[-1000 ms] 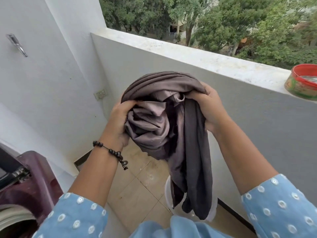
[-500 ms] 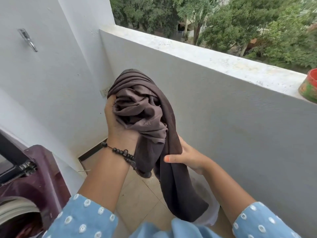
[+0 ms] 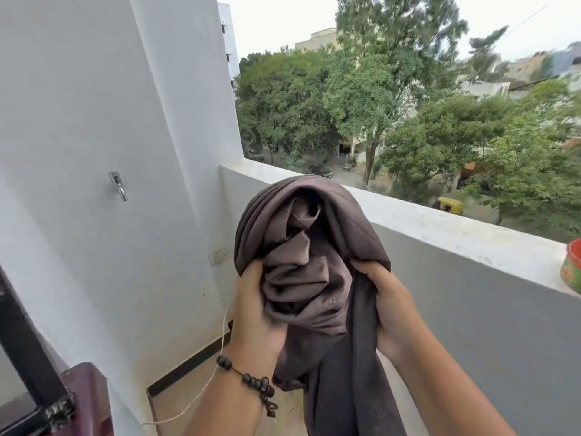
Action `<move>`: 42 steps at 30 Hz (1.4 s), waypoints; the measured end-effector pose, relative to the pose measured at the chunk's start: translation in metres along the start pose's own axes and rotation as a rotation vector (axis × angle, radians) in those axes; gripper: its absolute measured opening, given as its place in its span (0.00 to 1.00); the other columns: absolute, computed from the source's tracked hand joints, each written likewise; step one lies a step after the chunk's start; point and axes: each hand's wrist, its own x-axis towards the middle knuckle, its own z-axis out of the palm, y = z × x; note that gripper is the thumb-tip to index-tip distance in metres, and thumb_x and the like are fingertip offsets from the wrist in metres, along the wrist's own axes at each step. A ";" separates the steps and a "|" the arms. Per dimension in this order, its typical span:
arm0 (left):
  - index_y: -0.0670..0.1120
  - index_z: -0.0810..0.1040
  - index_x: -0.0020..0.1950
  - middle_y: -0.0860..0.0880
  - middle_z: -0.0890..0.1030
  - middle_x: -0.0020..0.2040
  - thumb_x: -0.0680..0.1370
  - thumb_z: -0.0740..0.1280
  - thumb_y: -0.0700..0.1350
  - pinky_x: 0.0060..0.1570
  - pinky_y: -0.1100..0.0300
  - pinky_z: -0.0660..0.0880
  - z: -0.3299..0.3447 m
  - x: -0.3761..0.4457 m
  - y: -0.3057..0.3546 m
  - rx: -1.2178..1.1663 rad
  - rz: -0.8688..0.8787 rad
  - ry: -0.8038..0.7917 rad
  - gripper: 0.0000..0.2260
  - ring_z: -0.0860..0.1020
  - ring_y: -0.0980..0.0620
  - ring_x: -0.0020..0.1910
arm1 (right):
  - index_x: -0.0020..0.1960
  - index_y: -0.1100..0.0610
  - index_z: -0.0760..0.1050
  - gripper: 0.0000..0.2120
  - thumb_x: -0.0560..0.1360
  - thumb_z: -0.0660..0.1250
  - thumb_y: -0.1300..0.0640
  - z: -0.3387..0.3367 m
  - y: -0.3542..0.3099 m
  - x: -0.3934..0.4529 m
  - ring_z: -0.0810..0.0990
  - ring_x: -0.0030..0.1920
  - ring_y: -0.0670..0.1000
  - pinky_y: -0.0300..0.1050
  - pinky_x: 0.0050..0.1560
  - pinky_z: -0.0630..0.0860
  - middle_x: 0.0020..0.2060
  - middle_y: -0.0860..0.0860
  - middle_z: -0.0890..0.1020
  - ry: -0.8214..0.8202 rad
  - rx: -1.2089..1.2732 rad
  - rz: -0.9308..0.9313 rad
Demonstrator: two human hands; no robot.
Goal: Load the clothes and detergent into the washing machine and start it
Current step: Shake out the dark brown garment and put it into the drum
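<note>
Head view: one brown cloth (image 3: 309,278), gripped by left hand (image 3: 256,313) and right hand (image 3: 391,306).

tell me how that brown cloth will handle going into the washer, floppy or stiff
Probably floppy: the brown cloth bunches in soft folds between the left hand and right hand. Its tail hangs limp, so it may trail or snag.

There are no words, numbers or signs to read anywhere here. The red and green tub (image 3: 572,268) on the balcony wall (image 3: 440,229) has a colorful picture on its side, but it is cut off at the edge and no letters can be made out.
</note>
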 end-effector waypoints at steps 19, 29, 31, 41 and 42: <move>0.70 0.53 0.74 0.55 0.70 0.74 0.61 0.79 0.58 0.61 0.60 0.74 0.032 -0.040 0.035 0.752 0.277 -0.028 0.49 0.72 0.57 0.70 | 0.56 0.47 0.80 0.28 0.65 0.68 0.75 -0.004 -0.065 0.014 0.83 0.52 0.46 0.39 0.51 0.78 0.49 0.47 0.86 -0.271 -0.721 -0.450; 0.69 0.22 0.69 0.54 0.56 0.80 0.61 0.79 0.64 0.76 0.39 0.53 0.089 -0.040 0.044 2.037 0.130 -0.318 0.65 0.56 0.49 0.79 | 0.69 0.47 0.67 0.34 0.66 0.72 0.64 0.003 -0.090 0.019 0.77 0.58 0.47 0.45 0.56 0.75 0.59 0.47 0.79 -0.711 -1.402 -0.500; 0.69 0.26 0.71 0.52 0.72 0.72 0.62 0.81 0.58 0.67 0.48 0.71 0.087 -0.033 0.038 1.914 0.102 -0.281 0.64 0.75 0.49 0.66 | 0.67 0.47 0.65 0.34 0.66 0.73 0.64 0.000 -0.096 0.022 0.78 0.52 0.47 0.44 0.50 0.75 0.54 0.48 0.79 -0.708 -1.354 -0.495; 0.68 0.59 0.73 0.44 0.85 0.44 0.62 0.78 0.49 0.55 0.44 0.79 0.084 -0.027 0.022 1.418 0.417 -0.014 0.46 0.84 0.46 0.45 | 0.74 0.37 0.58 0.43 0.65 0.77 0.51 -0.036 -0.098 0.033 0.73 0.68 0.45 0.47 0.65 0.72 0.67 0.45 0.73 -0.674 -0.823 -0.301; 0.66 0.62 0.73 0.45 0.86 0.44 0.64 0.79 0.45 0.55 0.45 0.79 0.085 -0.027 0.021 1.356 0.448 0.001 0.44 0.84 0.46 0.44 | 0.75 0.37 0.57 0.46 0.64 0.78 0.49 -0.044 -0.096 0.033 0.73 0.68 0.46 0.47 0.66 0.73 0.69 0.45 0.72 -0.690 -0.753 -0.231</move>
